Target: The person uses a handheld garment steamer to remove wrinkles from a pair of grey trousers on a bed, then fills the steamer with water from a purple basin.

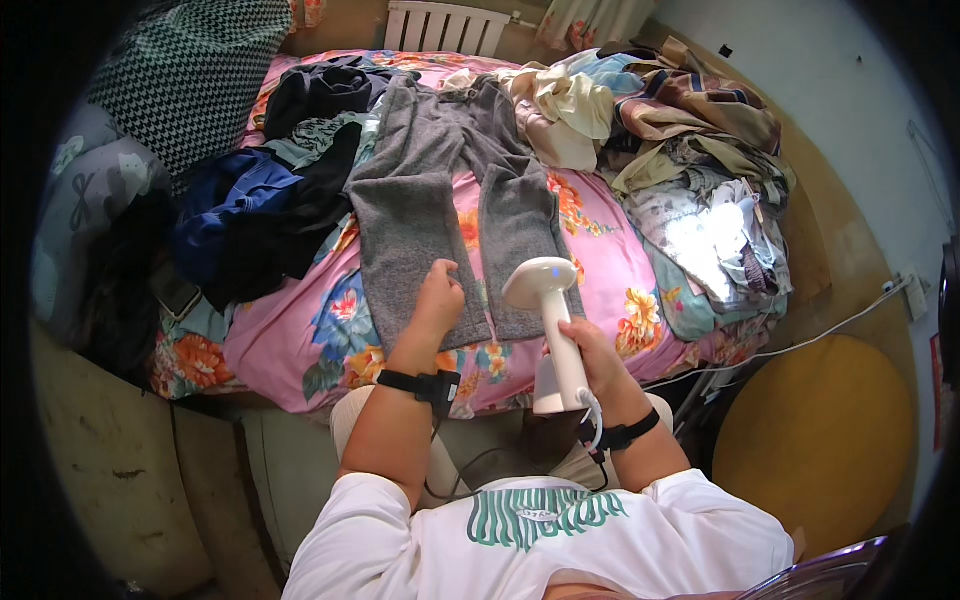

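My right hand [592, 352] is wrapped around the handle of a white handheld garment steamer [553, 296], its rounded head pointing up and away from me. A white cord leaves the steamer's lower end near my wrist. Grey trousers [409, 225] lie spread on the bed, waist at the far side and both legs towards me. The steamer's head overlaps the lower right leg in view; whether it touches the cloth is unclear. Over the lower left leg is my left hand [439, 300], its fingers curled in, with no cloth visible in them.
A pink floral sheet [592, 225] covers the bed. Dark and blue clothes [240, 187] are heaped left, near a phone [176, 296]; more clothes [697, 157] are piled right. A white cable [810, 337] runs to a wall socket [913, 296] above a round yellow board [814, 450].
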Motion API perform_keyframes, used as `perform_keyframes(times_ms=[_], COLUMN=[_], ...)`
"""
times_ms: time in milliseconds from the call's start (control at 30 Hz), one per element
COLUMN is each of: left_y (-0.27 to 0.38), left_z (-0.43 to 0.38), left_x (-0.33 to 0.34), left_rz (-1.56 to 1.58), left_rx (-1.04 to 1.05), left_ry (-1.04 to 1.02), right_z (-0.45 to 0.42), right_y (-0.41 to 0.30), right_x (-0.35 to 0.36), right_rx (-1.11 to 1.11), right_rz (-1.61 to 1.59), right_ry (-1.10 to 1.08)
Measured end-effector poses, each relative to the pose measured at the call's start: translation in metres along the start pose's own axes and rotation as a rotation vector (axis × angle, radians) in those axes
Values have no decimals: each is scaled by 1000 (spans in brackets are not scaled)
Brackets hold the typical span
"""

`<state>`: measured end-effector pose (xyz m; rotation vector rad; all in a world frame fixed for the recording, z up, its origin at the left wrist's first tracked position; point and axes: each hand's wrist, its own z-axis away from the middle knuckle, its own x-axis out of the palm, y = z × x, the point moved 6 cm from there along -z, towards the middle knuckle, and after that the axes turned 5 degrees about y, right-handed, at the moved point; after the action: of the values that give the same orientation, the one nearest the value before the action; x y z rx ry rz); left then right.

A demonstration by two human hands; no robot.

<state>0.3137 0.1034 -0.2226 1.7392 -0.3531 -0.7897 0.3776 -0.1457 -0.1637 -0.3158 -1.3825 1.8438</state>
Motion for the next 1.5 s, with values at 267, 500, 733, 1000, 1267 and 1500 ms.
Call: perform_keyframes(times_ms=[267, 500, 733, 1000, 1267, 1500], left_y=[-17, -27, -10, 0, 4, -16], left_z=[12, 3, 5, 8, 8, 12], left_x=[42, 34, 32, 24, 28, 47], left_rz=[146, 183, 297, 488, 523, 385], left_rx=[-123, -174, -237, -278, -252, -171], left_ry=[-280, -249, -331, -372, -368, -331], right_z=[-26, -39, -90, -111, -115, -94], right_y=[15, 12, -11, -11, -5, -2], right_x=[-8, -6, 3, 4, -4, -21], right_rx=[46, 27, -15, -41, -50, -2], right_rz=[-15, 37, 40, -37, -37, 12], right_ry=[100, -20, -17, -47, -37, -70])
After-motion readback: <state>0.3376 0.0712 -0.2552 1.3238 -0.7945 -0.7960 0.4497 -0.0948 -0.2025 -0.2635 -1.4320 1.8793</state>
